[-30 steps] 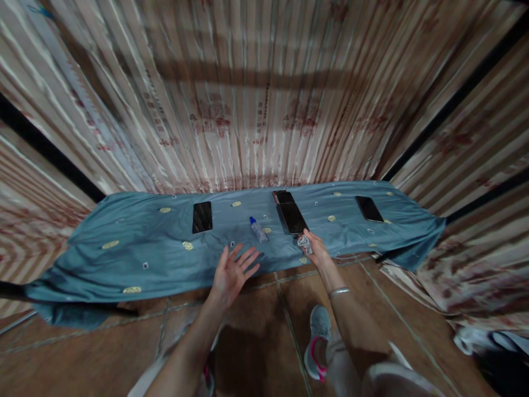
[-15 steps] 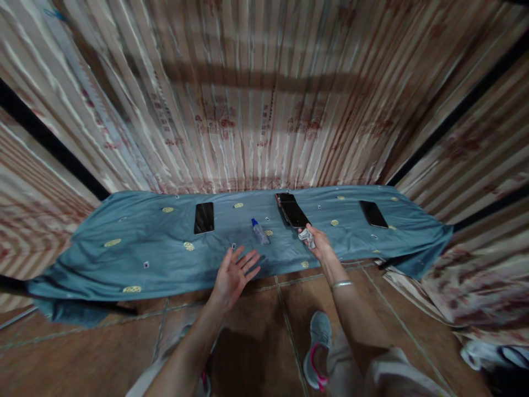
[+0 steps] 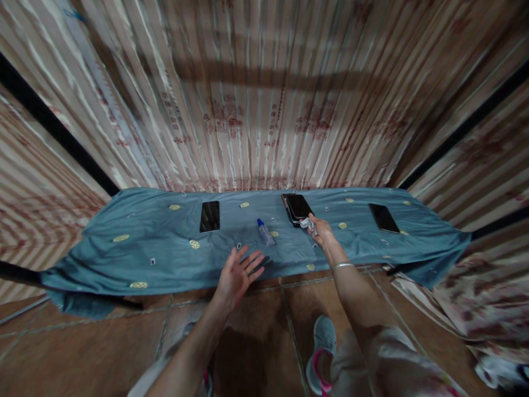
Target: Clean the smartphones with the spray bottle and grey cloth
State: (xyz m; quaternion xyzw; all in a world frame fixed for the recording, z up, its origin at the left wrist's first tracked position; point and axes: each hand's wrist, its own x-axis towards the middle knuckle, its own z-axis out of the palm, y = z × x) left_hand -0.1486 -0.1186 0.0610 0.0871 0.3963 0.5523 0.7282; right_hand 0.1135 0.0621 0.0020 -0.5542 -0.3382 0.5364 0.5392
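Note:
My right hand [image 3: 320, 231] reaches over a blue cloth [image 3: 144, 248] spread on the floor and is shut on a small crumpled white cloth [image 3: 308, 224], which touches the near edge of a black phone [image 3: 298, 207] lying on top of another dark device. My left hand [image 3: 239, 273] hovers open, fingers spread, over the cloth's near edge. Just beyond it lies a small clear bottle with a blue cap [image 3: 265, 232].
Two more black phones lie on the cloth, one at the left [image 3: 210, 216] and one at the far right [image 3: 384, 217]. Striped curtains [image 3: 256, 99] hang behind and at both sides. Brown floor tiles [image 3: 82, 353] and my grey shoe [image 3: 320, 344] are below.
My right hand has moved away from me with the white cloth, up to the middle phone's near edge. My left hand stayed open in nearly the same place. The view shifted slightly.

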